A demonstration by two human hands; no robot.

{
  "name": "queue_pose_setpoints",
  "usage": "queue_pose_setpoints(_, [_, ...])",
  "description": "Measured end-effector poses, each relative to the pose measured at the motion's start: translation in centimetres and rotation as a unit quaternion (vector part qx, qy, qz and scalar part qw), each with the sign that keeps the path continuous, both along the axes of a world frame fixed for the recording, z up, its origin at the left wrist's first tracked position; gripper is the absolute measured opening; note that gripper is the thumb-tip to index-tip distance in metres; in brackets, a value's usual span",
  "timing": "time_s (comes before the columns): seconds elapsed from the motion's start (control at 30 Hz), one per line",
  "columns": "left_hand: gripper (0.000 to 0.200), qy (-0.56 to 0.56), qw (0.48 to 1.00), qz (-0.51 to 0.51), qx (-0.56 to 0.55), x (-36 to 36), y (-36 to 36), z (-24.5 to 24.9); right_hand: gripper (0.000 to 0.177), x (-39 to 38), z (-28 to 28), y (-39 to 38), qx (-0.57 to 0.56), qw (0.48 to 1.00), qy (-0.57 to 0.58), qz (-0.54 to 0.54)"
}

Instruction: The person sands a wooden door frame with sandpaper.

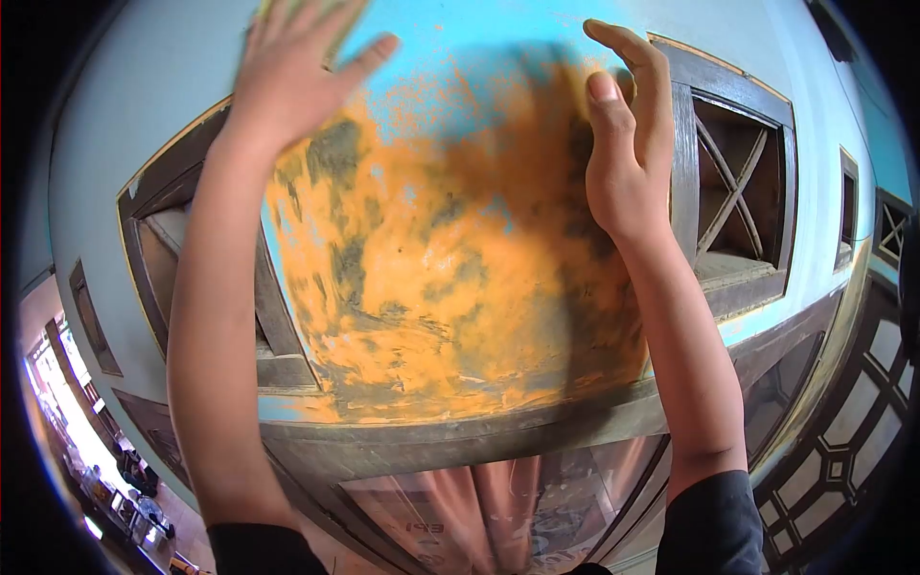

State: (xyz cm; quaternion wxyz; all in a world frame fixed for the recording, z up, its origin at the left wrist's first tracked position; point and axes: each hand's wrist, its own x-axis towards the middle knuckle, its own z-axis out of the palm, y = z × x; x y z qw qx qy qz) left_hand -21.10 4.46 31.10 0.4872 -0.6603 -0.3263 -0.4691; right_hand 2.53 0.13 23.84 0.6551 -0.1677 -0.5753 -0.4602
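Observation:
Both my arms reach up in front of a wall panel (460, 278) covered with patchy orange and dark smears over bright blue paint. At the upper left, my left hand (297, 81) is spread, its thumb apart and its fingertips cut off by the top edge; nothing shows in it. On the upper right, my right hand (628, 134) is raised with curved fingers and the thumb apart, holding nothing visible. It is near the panel's right side; whether it touches the surface I cannot tell. A shadow falls across the panel's upper middle and right part.
A dark wooden vent frame with crossed bars (733, 192) is at the right, and another frame (149, 211) stands behind my left forearm. Below runs a wooden beam (460, 441) above glass with pinkish curtains (508, 498). A patterned grille (839, 460) is at the lower right.

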Motion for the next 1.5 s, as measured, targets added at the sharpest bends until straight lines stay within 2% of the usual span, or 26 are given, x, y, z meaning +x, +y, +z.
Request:
queue_pose_setpoints(0.03, [0.079,-0.041,0.999,0.022,-0.027,-0.1,-0.5,0.3,0.047,-0.5,-0.3,-0.2,-0.044,0.998,0.026,0.036])
queue_pose_setpoints(0.07, [0.079,-0.047,0.998,0.026,-0.025,0.7,-0.4,-0.1,0.047,-0.3,-0.2,-0.1,-0.026,0.999,0.017,0.033])
queue_pose_setpoints(0.13, [0.077,0.004,0.999,-0.035,0.011,2.7,0.3,-2.0,0.047,0.2,0.0,0.2,0.006,1.0,-0.005,0.026])
queue_pose_setpoints(0.2, [0.077,0.118,0.977,-0.16,0.08,4.6,1.6,-4.9,0.047,0.3,-0.1,0.1,-0.003,1.0,0.007,0.026])
queue_pose_setpoints(0.23, [0.076,0.127,0.976,-0.138,0.111,4.3,1.8,-4.2,0.047,0.3,0.0,0.0,-0.005,1.0,0.012,0.026])
queue_pose_setpoints(0.3, [0.075,0.139,0.971,-0.092,0.171,3.0,3.0,-1.4,0.042,-0.1,0.1,-0.2,-0.024,0.995,-0.005,0.1])
queue_pose_setpoints(0.37, [0.075,-0.001,1.0,-0.023,0.011,0.6,1.5,2.7,0.041,-0.2,-0.1,-0.5,-0.035,0.993,-0.008,0.117])
queue_pose_setpoints(0.4, [0.076,-0.069,0.995,0.013,-0.07,0.0,0.8,3.9,0.043,-0.3,-0.1,-0.7,-0.036,0.995,-0.004,0.097])
queue_pose_setpoints(0.47, [0.073,-0.034,0.998,-0.005,-0.047,2.5,-1.0,0.8,0.047,0.0,-0.1,-0.6,-0.025,0.998,-0.004,0.064])
queue_pose_setpoints(0.57, [0.072,0.101,0.995,-0.023,0.002,4.7,-1.3,-4.0,0.053,0.9,0.3,0.2,-0.008,0.999,-0.007,0.053])
queue_pose_setpoints(0.63, [0.072,0.122,0.992,-0.033,-0.007,4.0,-2.2,-4.1,0.054,0.6,0.3,0.1,-0.024,0.998,-0.006,0.059])
queue_pose_setpoints(0.73, [0.073,0.016,0.998,-0.03,-0.05,2.0,-2.5,-0.6,0.059,0.9,0.5,-0.4,-0.044,0.998,-0.03,0.02])
queue_pose_setpoints(0.8, [0.074,-0.065,0.997,-0.014,-0.031,1.9,0.1,1.1,0.061,1.1,0.5,-0.9,-0.054,0.997,-0.052,-0.022])
queue_pose_setpoints(0.83, [0.075,-0.032,0.999,-0.013,0.017,3.6,0.1,-0.2,0.064,1.3,0.6,-0.8,-0.06,0.996,-0.06,-0.022])
queue_pose_setpoints(0.87, [0.075,0.0,0.998,-0.009,0.067,5.4,0.0,-1.4,0.061,0.7,0.6,-0.4,-0.04,0.997,-0.045,0.049])
queue_pose_setpoints(0.9, [0.076,0.048,0.985,0.001,0.164,7.7,3.5,-2.9,0.059,-0.4,0.7,0.2,-0.02,0.992,-0.03,0.119])
queue_pose_setpoints(0.97, [0.075,0.092,0.984,0.003,0.155,7.5,3.3,-3.2,0.067,1.7,1.0,0.0,-0.034,0.997,-0.067,0.025])
queue_pose_setpoints(1.0, [0.074,0.089,0.995,-0.004,0.05,5.2,-0.5,-2.1,0.067,1.5,1.1,0.0,-0.042,0.997,-0.062,0.026])
queue_pose_setpoints(1.13, [0.067,-0.067,0.997,-0.019,-0.013,1.6,0.2,1.1,0.069,0.8,-0.3,-0.4,-0.052,0.998,-0.019,0.04])
queue_pose_setpoints(1.2, [0.071,0.011,0.992,-0.065,0.111,3.8,2.5,-1.2,0.068,1.4,0.0,-0.2,-0.048,0.998,-0.035,0.018])
queue_pose_setpoints(1.23, [0.074,0.046,0.981,-0.086,0.17,4.5,2.8,-2.4,0.067,1.4,0.1,0.1,-0.033,0.997,-0.045,0.043])
queue_pose_setpoints(1.33, [0.072,0.161,0.966,-0.157,0.128,4.2,2.1,-4.1,0.066,1.6,0.0,-0.3,-0.03,0.999,-0.039,0.011])
queue_pose_setpoints(1.37, [0.062,0.136,0.968,-0.132,0.166,3.2,3.2,-1.7,0.065,1.4,0.2,-0.3,-0.021,0.999,-0.033,0.016])
queue_pose_setpoints(1.47, [0.065,-0.033,0.999,-0.035,-0.009,1.1,1.4,1.9,0.064,1.2,-0.2,-0.3,-0.016,1.0,-0.012,0.017])
queue_pose_setpoints(1.5, [0.058,-0.052,0.997,-0.054,-0.02,2.5,-0.5,-0.1,0.066,1.4,-0.3,-0.4,-0.027,1.0,-0.016,0.005])
